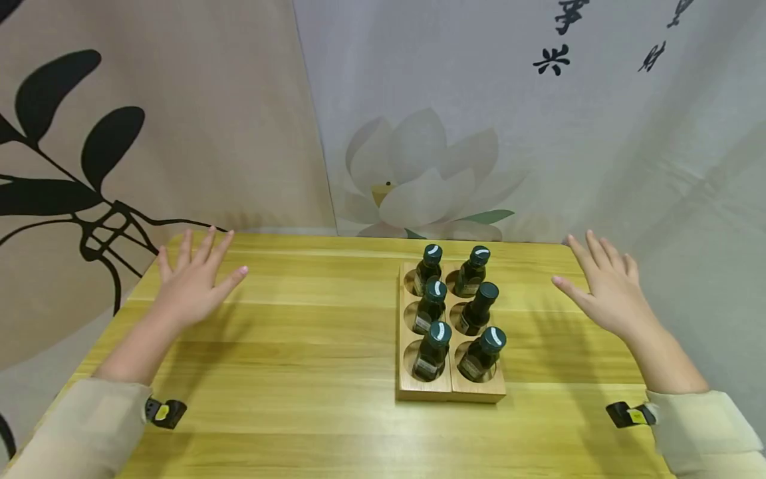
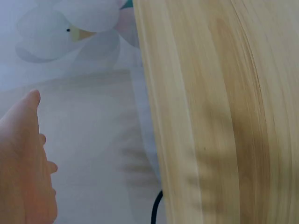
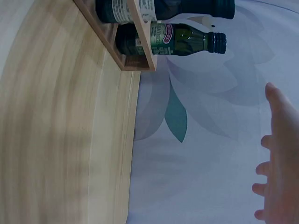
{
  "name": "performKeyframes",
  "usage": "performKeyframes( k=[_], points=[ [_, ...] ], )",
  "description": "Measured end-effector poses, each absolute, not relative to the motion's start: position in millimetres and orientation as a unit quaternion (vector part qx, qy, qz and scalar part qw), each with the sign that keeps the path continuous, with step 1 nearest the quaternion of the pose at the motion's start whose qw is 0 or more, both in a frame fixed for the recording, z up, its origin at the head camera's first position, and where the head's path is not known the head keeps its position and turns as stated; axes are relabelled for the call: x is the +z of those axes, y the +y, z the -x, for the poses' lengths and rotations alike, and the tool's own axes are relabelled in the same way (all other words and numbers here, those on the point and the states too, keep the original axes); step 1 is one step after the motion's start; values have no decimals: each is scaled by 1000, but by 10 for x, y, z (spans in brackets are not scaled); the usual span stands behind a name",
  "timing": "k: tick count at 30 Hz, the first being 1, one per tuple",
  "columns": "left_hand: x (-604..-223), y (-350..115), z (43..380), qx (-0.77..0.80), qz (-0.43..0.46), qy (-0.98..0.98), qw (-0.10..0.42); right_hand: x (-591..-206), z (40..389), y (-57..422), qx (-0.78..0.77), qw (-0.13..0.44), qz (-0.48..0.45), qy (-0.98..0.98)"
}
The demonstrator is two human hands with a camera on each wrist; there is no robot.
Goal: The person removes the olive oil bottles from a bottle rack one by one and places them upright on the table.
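Observation:
My left hand (image 1: 193, 285) hovers over the left part of the table, fingers straight and spread, holding nothing. Over the right part, my right hand (image 1: 615, 296) is spread the same way with nothing in it. Between them, nearer the right hand, stands a wooden rack (image 1: 423, 384) with two columns of round holes. Several dark green glass bottles (image 1: 432, 352) with dark caps sit in the holes, some leaning slightly. One bottle (image 1: 479, 309) has a taller cap without the white mark seen on the others. In the right wrist view, a labelled green bottle (image 3: 187, 41) shows from the side.
The wooden table (image 1: 287, 372) ends at a hanging cloth (image 1: 239, 120) printed with plants, a lotus and characters. Dark bands with small yellow-marked devices (image 1: 164, 414) sit at both wrists. A black cable (image 2: 156, 207) hangs beside the table edge.

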State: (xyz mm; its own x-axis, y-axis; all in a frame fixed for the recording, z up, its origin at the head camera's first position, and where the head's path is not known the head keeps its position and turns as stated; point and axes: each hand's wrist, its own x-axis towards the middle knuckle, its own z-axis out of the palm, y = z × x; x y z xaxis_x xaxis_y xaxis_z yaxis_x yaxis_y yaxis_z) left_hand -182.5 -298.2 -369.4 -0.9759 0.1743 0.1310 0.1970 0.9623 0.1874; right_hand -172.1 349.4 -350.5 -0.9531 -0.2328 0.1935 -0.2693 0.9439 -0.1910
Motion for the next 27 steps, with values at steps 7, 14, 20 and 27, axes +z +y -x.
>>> performKeyframes(
  k=[7, 14, 20, 27],
  points=[
    [-3673, -2844, 1690, -135, 101, -981, 100, -3547, 1559, 3447, 135, 133, -157, -969],
    [-3674, -2593, 1553, -185, 116, -965, 147, -3620, 1413, 3379, 185, 167, -184, -951],
    [-3742, -2374, 1443, -229, 138, -946, 184, -3730, 1289, 3321, 233, 185, -211, -931],
    [-3837, -2125, 1348, -277, 161, -923, 213, -3917, 1200, 3250, 293, 169, -232, -912]
  ],
)
